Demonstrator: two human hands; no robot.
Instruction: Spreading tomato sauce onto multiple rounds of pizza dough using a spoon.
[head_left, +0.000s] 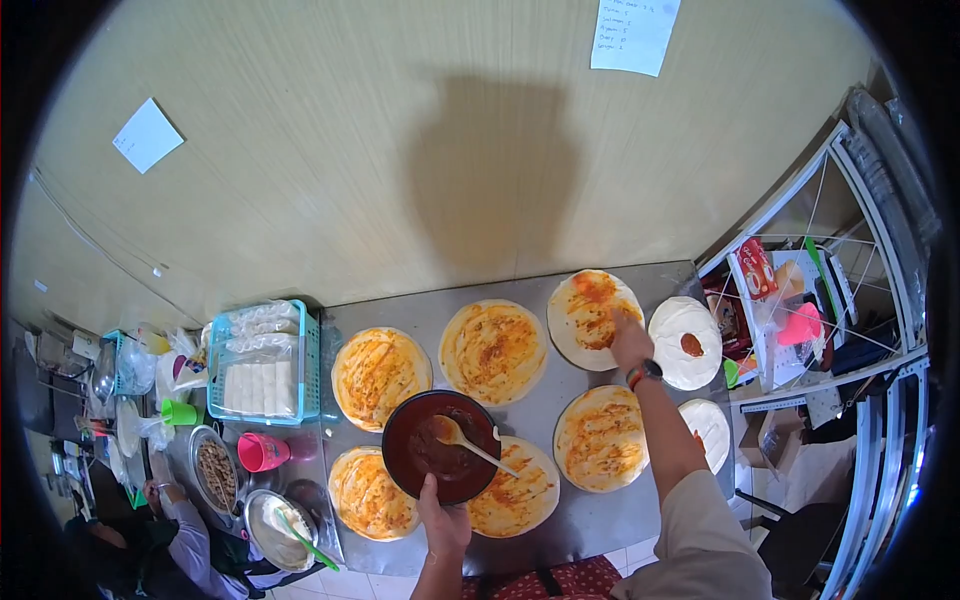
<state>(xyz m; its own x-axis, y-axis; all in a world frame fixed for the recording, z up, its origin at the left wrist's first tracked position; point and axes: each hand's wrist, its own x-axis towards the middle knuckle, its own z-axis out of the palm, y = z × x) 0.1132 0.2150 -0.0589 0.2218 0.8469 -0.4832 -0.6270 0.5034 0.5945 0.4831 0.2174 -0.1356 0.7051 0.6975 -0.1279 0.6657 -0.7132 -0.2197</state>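
Note:
My left hand (445, 517) holds a dark bowl (405, 457) by its near rim. Inside it are red sauce and a light-coloured spoon (480, 451), whose handle sticks out over the rim. My right hand (631, 341) is on a sauced dough round (564, 341) at the back, its fingers at the sauce; their exact spread is hard to see. Other flat rounds smeared with orange-red sauce surround the bowl, such as one at the back middle (493, 352) and one at front right (602, 440). On the right, a white dough round (679, 367) bears one blob of sauce.
A metal table (525, 546) meets the wall. On the left stand a turquoise basket (310, 360) of bagged white goods, a pink cup (259, 452), a bowl of brown crumbly filling (216, 472) and a bowl of white cream (270, 525). Another person's sleeve (193, 544) is beside them. A white rack (814, 394) borders the right.

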